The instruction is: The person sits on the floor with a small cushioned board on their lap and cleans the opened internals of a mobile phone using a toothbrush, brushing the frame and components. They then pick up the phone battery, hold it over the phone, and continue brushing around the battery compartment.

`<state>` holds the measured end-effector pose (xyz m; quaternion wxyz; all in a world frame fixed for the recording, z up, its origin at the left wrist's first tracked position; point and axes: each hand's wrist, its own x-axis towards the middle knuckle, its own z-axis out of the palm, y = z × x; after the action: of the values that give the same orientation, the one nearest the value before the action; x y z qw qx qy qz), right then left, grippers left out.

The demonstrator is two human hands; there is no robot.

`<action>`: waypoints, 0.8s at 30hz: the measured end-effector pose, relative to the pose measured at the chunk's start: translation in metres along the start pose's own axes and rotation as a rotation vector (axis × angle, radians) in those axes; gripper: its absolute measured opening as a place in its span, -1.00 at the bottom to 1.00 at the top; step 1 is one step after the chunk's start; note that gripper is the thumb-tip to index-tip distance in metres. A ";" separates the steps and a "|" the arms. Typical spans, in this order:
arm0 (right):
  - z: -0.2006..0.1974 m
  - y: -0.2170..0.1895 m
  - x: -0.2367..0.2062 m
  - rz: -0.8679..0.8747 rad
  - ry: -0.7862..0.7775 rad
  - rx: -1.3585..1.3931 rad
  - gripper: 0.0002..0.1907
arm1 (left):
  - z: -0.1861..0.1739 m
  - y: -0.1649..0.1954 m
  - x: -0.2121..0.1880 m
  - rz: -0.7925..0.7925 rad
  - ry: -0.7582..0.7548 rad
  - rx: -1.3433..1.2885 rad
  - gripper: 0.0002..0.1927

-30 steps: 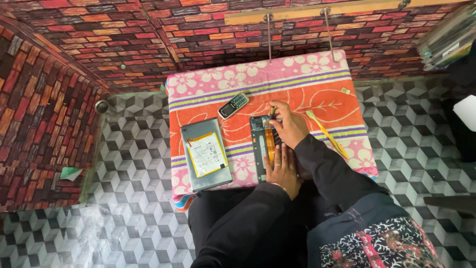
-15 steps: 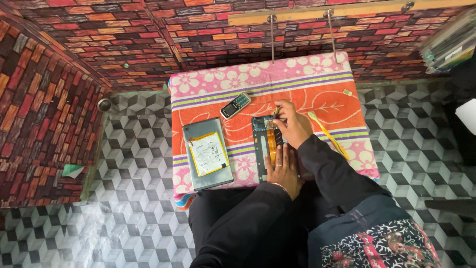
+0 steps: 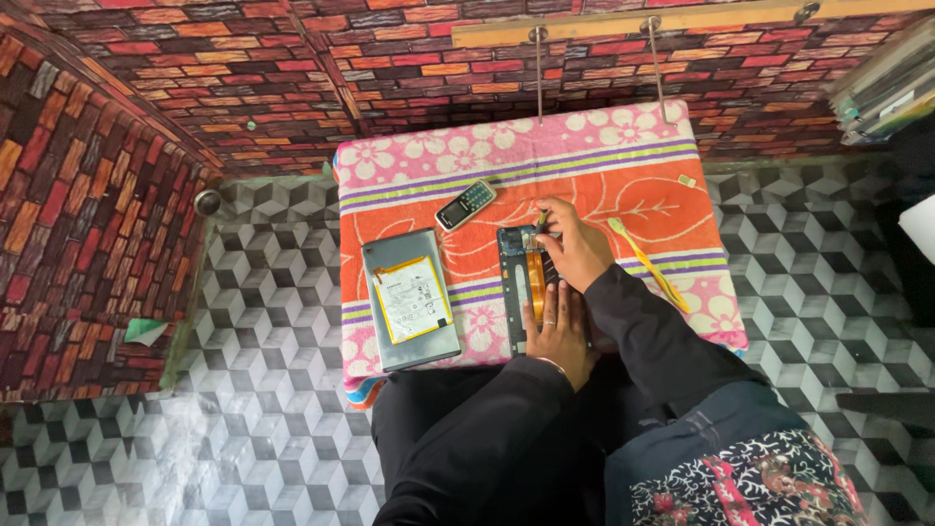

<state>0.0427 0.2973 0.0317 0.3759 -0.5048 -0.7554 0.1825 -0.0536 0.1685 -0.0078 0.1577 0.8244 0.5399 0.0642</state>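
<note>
An opened tablet [image 3: 523, 282] with an orange ribbon cable lies on a small table covered by a pink and orange flowered cloth [image 3: 409, 166]. My left hand [image 3: 560, 336] lies flat on the tablet's near end and steadies it. My right hand [image 3: 575, 244] grips a thin dark tool [image 3: 541, 223] whose tip touches the tablet's far corner. To the left of it rests the grey back cover [image 3: 409, 298] with a white battery on it. A small keypad phone [image 3: 465, 205] sits beyond both.
A yellow toothbrush [image 3: 648, 263] lies on the cloth to the right of my hands. A brick-pattern wall stands behind and to the left. The floor has a grey cube pattern. A wooden rail with metal hooks [image 3: 584, 24] hangs above the table.
Both hands stay on the tablet; the right hand's tool has barely shifted at the far corner. The view has shifted slightly.
</note>
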 end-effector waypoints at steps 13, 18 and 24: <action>-0.009 -0.015 -0.003 -0.009 0.011 0.030 -0.40 | -0.001 0.000 0.000 0.003 -0.026 -0.003 0.13; -0.009 -0.014 -0.003 -0.005 -0.003 -0.005 -0.41 | -0.004 0.000 0.001 0.006 -0.053 0.005 0.13; -0.004 -0.006 -0.004 0.022 -0.024 -0.043 -0.42 | -0.006 0.001 0.000 0.008 -0.070 0.020 0.12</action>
<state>0.0427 0.2911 0.0371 0.3539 -0.5190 -0.7578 0.1763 -0.0545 0.1690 -0.0022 0.1678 0.8297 0.5315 0.0304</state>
